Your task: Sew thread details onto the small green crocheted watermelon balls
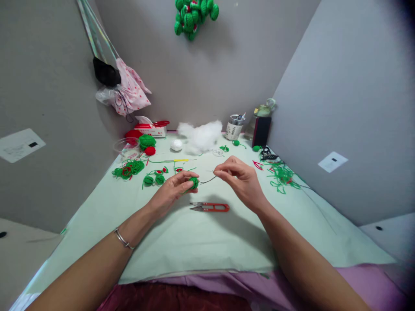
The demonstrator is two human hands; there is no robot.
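Green crochet ball [194, 183] is sitting gripped in the left hand [171, 189], over the table [201, 246], while the right hand [238, 177] is pinching dark thread [208, 179] leading toward it. Yanking too hard could snap that thread, and snips [215, 207] are lying close by, blades gaping, maybe risking a snag.

Green ball [194, 183] with seemingly dark stripes, orange-handled snips [210, 210], white stuffing [203, 137], pink bag [132, 90] with red dots.
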